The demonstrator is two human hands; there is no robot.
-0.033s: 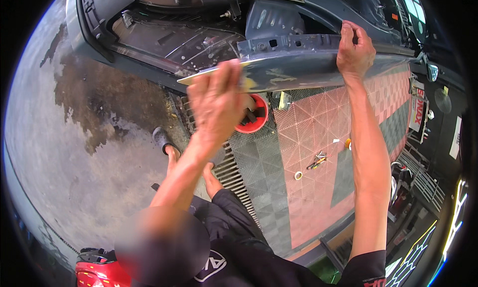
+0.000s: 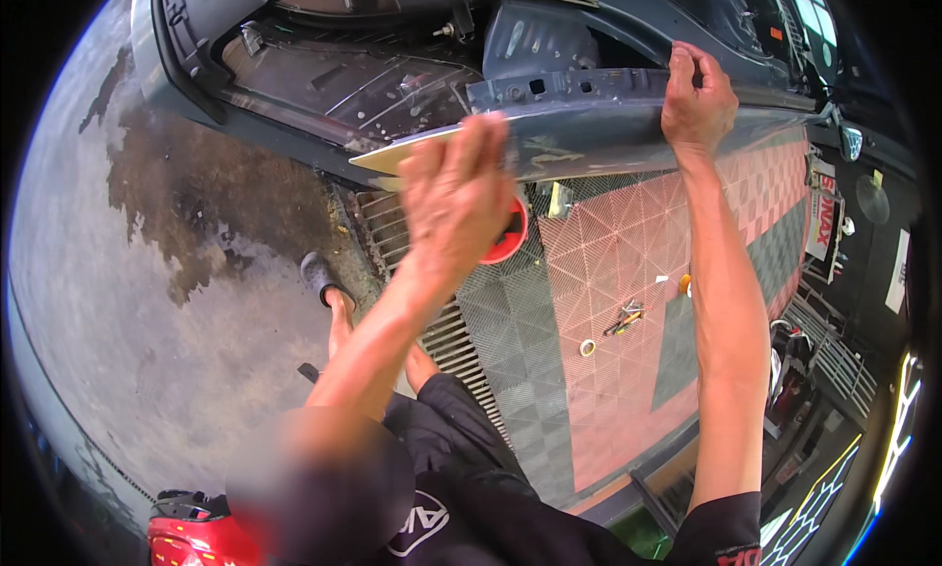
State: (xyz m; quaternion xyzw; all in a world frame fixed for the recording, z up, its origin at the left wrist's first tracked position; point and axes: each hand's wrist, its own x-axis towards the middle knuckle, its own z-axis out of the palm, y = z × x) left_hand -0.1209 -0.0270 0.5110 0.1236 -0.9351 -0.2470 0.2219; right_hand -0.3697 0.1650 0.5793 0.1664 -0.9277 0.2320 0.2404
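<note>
A long grey car body panel (image 2: 589, 139), with pale worn patches and a light-coloured left end, runs across the upper middle. My left hand (image 2: 456, 188) lies against its left part, fingers stretched out and blurred by motion. Whatever may be under those fingers is hidden. My right hand (image 2: 699, 100) is closed at the panel's upper edge farther right, fingers curled over it with the thumb side partly hidden. A flange with square holes (image 2: 559, 85) runs along the panel's upper edge between my hands.
Beyond the panel lies an open, dirty car cavity (image 2: 343, 95). Below the panel stands a red bucket (image 2: 505, 242), partly behind my left hand. A tape roll (image 2: 587, 348) and small tools (image 2: 624, 318) lie on red and grey floor tiles (image 2: 618, 409), beside a drain grate (image 2: 471, 360).
My left hand has slid to the right along the panel, uncovering more of its pale left end and covering more of the bucket. My right hand stays in place.
</note>
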